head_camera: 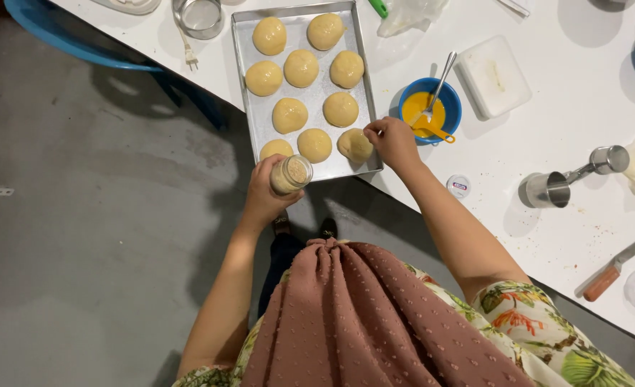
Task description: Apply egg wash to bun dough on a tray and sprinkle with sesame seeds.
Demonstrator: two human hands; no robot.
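Observation:
A metal baking tray (244, 43) on the white table holds several round, pale yellow dough buns (301, 68). My left hand (263, 193) grips a small glass jar (291, 174) of pale seeds, held at the tray's near edge. My right hand (392, 141) hovers over the nearest right bun (354, 145) with fingertips pinched together just above it. The jar's white lid (458, 185) lies on the table to the right of my right forearm.
A blue bowl (450, 107) of yellow egg wash with a spoon and brush stands right of the tray. A white plastic box (493, 76), a steel cup (546, 190), a knife (617, 266) and a glass jar (198, 16) are on the table. Grey floor lies left.

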